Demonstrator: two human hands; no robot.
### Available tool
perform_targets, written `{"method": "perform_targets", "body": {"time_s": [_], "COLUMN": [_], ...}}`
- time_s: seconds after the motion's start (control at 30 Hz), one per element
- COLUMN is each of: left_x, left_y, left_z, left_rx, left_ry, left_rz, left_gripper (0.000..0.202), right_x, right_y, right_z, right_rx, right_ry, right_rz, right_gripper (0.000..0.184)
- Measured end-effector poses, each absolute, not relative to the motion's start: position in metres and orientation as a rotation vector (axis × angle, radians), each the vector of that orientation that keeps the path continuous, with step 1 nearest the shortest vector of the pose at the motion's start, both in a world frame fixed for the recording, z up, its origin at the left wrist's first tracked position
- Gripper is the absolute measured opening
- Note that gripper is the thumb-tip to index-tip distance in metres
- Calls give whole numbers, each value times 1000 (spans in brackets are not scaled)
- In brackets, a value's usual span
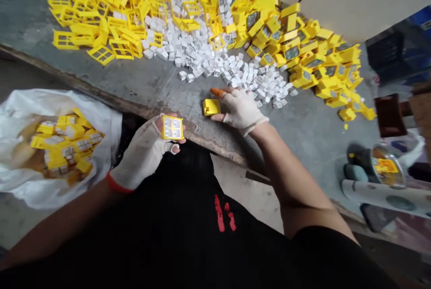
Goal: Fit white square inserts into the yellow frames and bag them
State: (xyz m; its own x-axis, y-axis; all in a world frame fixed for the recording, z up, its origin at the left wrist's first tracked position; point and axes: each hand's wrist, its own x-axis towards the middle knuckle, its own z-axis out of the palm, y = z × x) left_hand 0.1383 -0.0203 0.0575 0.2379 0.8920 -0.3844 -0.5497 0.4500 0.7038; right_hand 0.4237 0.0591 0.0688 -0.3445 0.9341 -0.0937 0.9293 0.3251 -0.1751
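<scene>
My left hand [144, 150], in a white fingerless glove, holds a small yellow four-pane frame [172, 127] with white pieces in its openings, turned up toward me, at the table's front edge. My right hand [240, 108], gloved the same way, is over the grey table with thumb and forefinger on either side of a yellow block [211, 107]. An orange cover [216, 92] appears to sit on that forefinger. Just beyond the right hand spread many small white cube-like pieces [215, 62]. Part of the block's right side is hidden by the hand.
Loose yellow frames [101, 28] are heaped at the back left, and yellow blocks with grey panes [303, 55] at the back right. A white plastic bag [107, 114] with filled yellow pieces stands left of the table [141, 82]. A container [387, 168] with yellow bits sits at right.
</scene>
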Motion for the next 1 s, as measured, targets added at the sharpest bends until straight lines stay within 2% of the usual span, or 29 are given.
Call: {"method": "perform_targets", "body": {"time_s": [0.13,0.27,0.33,0.47,0.9,1.0], "left_x": [139,141,143,145,147,139], "left_y": [-28,-35,-37,-41,-45,-53], "left_z": [56,63,68,75,67,75], "left_rx": [468,500,516,538,626,821], "left_ry": [798,780,795,845,853,967], "left_rz": [1029,1011,1010,991,1012,1030], "left_gripper": [42,44,41,38,48,48], "right_x": [422,398,386,376,377,368], "right_y": [43,9,-4,-15,-18,-27], "right_z": [78,94,100,103,92,88], "right_rx": [-1563,-1133,-1047,-1072,-1101,-994], "right_ry": [-2517,-2359,-2332,-2334,-2424,-2431], "right_rz": [319,341,376,429,319,218], "right_gripper": [66,73,70,64,68,55]}}
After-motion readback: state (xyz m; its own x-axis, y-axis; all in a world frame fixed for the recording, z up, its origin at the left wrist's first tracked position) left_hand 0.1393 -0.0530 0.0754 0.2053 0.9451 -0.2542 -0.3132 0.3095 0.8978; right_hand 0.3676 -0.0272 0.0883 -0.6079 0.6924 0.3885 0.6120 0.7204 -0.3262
